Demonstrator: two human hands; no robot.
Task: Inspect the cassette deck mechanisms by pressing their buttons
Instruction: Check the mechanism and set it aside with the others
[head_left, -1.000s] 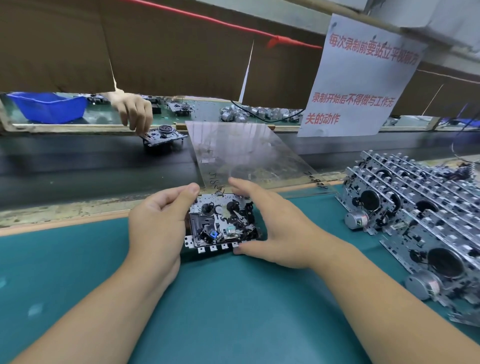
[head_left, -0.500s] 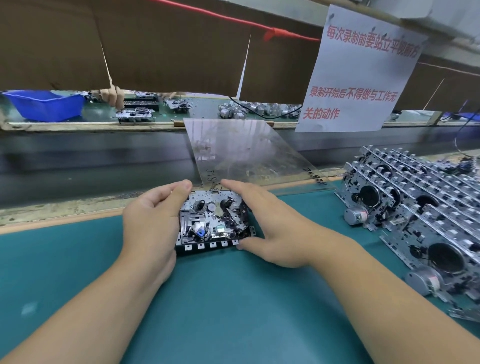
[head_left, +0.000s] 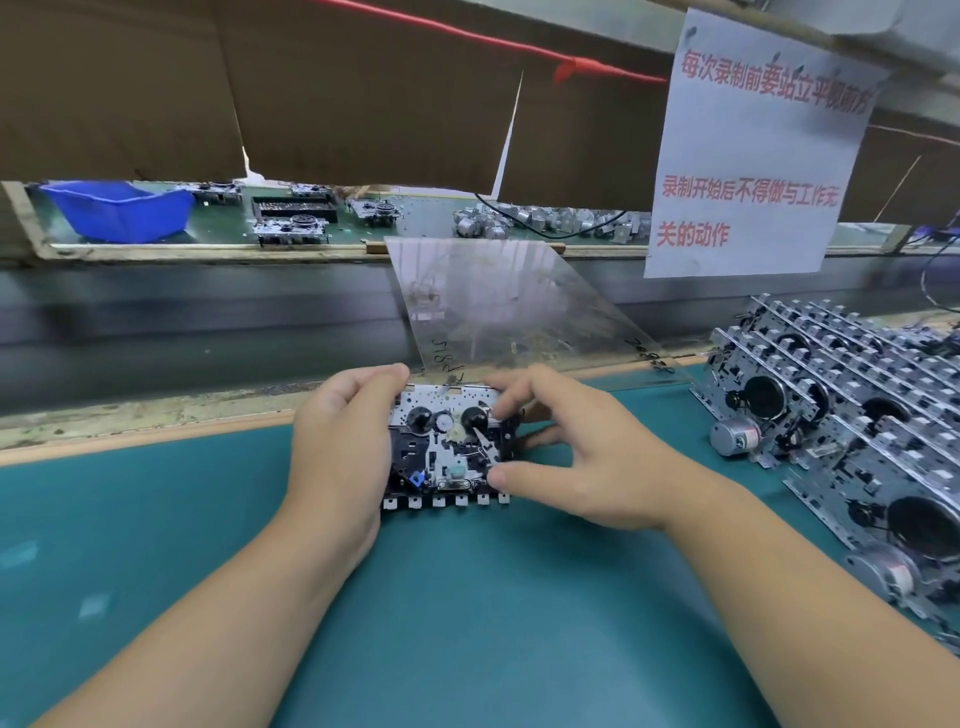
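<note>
right now i'm holding one cassette deck mechanism (head_left: 448, 448) between both hands over the teal mat (head_left: 467, 623), and i'm judging this as the pressing step just getting under way. my left hand (head_left: 340, 457) is wrapping the unit's left edge, fingers curling over its far corner, so it's holding the frame steady. my right hand (head_left: 582, 457) is gripping the right side, with the thumb lying against the near right corner just above the row of white buttons (head_left: 444, 501) and the fingers reaching onto the top by the right black hub. the mechanism is sitting face up between my palms, its button row pointing toward me and standing free of both thumbs; i can't tell whether it's resting on the mat or lifted slightly. next, i'm thinking a thumb needs to be sliding down onto one button while the other hand is bracing against the push. the stack of other mechanisms (head_left: 852, 431) is lying well apart to my right.
</note>
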